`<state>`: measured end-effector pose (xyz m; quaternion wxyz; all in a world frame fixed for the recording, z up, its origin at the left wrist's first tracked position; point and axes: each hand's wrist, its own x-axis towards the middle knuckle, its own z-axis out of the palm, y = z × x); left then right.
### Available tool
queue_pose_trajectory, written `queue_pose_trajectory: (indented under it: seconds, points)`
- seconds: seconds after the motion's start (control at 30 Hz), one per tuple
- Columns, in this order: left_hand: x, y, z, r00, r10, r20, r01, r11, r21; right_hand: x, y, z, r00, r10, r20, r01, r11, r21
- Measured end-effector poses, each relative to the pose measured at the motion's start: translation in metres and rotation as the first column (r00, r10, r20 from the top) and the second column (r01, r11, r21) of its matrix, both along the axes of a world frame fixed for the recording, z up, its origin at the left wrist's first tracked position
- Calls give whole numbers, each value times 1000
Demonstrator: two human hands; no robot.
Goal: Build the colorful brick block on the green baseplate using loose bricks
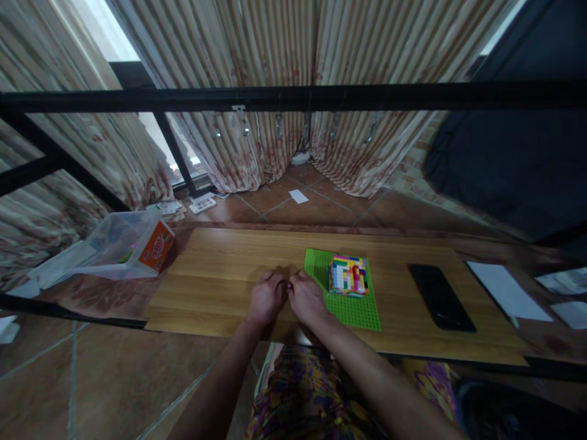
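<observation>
Over the wooden board, my left hand point(267, 297) and my right hand point(307, 297) meet with fingers closed and fingertips together. A tiny purplish piece point(289, 286) shows between the fingertips; it looks like a small toy brick, though the fingers cover most of it. Just right of my right hand lies a green studded baseplate point(353, 311), its left edge partly behind that hand. On the baseplate stands a blocky build of multicoloured toy bricks point(348, 276), with white, red, yellow, pink and green among its colours.
The wooden board point(220, 263) rests on a low table. A black phone-like slab point(443, 297) and white paper point(509, 291) lie at the right. At the left sits a clear plastic bin point(123, 244) with an orange label. A black metal bar point(293, 98) crosses before the curtains.
</observation>
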<state>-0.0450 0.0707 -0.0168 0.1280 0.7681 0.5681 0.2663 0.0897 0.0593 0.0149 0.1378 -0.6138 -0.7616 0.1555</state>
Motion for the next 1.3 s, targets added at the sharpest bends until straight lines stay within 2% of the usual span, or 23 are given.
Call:
queue_pose_trajectory:
  seconds: [0.2, 0.33, 0.43, 0.63, 0.73, 0.87, 1.0, 1.3]
  points:
    - [-4, -1, -6, 996, 44, 83, -50, 996, 68, -5, 1, 1, 999, -16, -49, 16, 1000, -8]
    - [-4, -2, -4, 995, 19, 96, -26, 997, 68, 14, -17, 7, 959, -5, -282, 36, 993, 108]
    - [-5, -2, -3, 994, 7, 107, -13, 998, 56, 43, -33, 14, 870, -36, -493, 125, 981, 149]
    - [-7, 1, -3, 995, -17, 102, 11, 998, 67, 113, -44, 17, 631, -209, -747, 381, 922, 64]
    - [-7, 2, -3, 995, -22, 97, 15, 997, 73, 141, -35, 12, 559, -275, -782, 456, 890, 13]
    - [-8, 3, -5, 995, -14, 101, 9, 999, 51, 160, -14, 6, 547, -262, -795, 469, 883, 32]
    - [-10, 4, -9, 992, 3, 127, -7, 999, 32, 161, 7, -5, 505, -198, -840, 469, 880, 74]
    - [-9, 4, -7, 990, 16, 141, -19, 1000, 22, 152, 22, -28, 345, -209, -915, 434, 900, -42]
